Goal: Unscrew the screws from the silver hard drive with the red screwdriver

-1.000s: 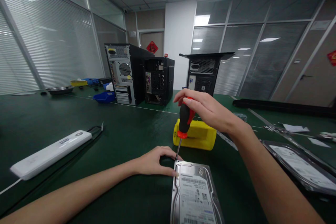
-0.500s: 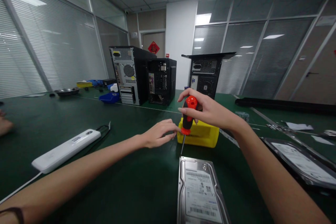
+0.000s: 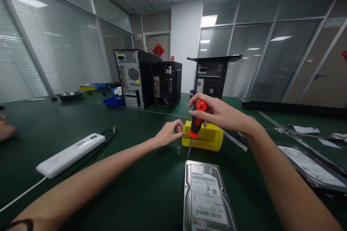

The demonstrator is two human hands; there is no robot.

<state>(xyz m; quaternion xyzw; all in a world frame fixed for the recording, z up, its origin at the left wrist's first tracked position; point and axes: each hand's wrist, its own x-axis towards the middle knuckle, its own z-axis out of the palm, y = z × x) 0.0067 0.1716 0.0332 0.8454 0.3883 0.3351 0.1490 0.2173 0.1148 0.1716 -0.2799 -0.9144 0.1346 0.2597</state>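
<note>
My right hand (image 3: 214,112) is wrapped round the handle of a red and black screwdriver (image 3: 197,121). Its shaft slants down to the far left corner of a silver hard drive (image 3: 207,196), which lies label up on the green table. Just behind the screwdriver sits a yellow plastic bin (image 3: 214,139). My left hand (image 3: 171,132) is at that bin's left end, its fingers curled and closed together. Whether a small thing is between them, or whether they touch the bin, I cannot tell.
A white power strip (image 3: 72,155) lies to the left. Another hard drive (image 3: 311,164) rests at right. Computer cases (image 3: 148,79) stand behind, with a blue bin (image 3: 113,101) beside them. Another person's hand (image 3: 5,128) shows at the left edge.
My left hand has drawn back from the screwdriver a little, and its fingers have curled in. The screwdriver handle has shifted slightly right, still in my right hand.
</note>
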